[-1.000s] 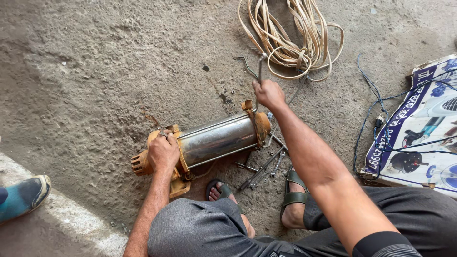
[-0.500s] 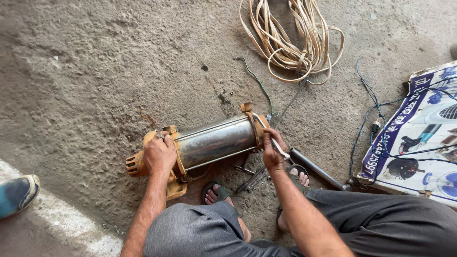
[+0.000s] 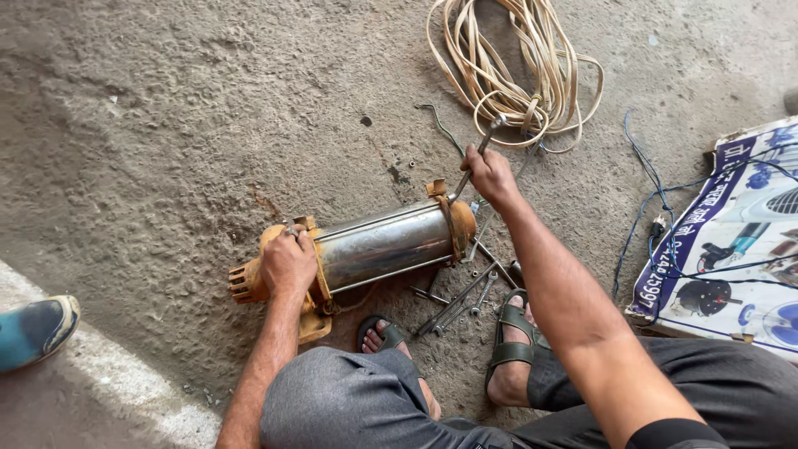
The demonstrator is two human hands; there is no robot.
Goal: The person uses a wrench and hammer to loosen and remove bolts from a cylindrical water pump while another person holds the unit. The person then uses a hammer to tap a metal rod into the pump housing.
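A steel cylinder pump with rusty orange end caps lies on its side on the concrete floor. My left hand clamps over its left orange end. My right hand sits at the right end cap and grips a metal spanner, whose free end points up and away toward the cable coil. Several loose spanners and bolts lie on the floor just below the pump's right end, between my sandalled feet.
A coil of cream cable lies beyond the pump. A printed banner sheet with blue wires over it lies at right. Another person's blue shoe is at far left. A bent metal rod rests near the coil.
My right hand dropped to the tools below the pump half a second ago, then rose back to the right end cap with a spanner. My left hand stayed on the left end.
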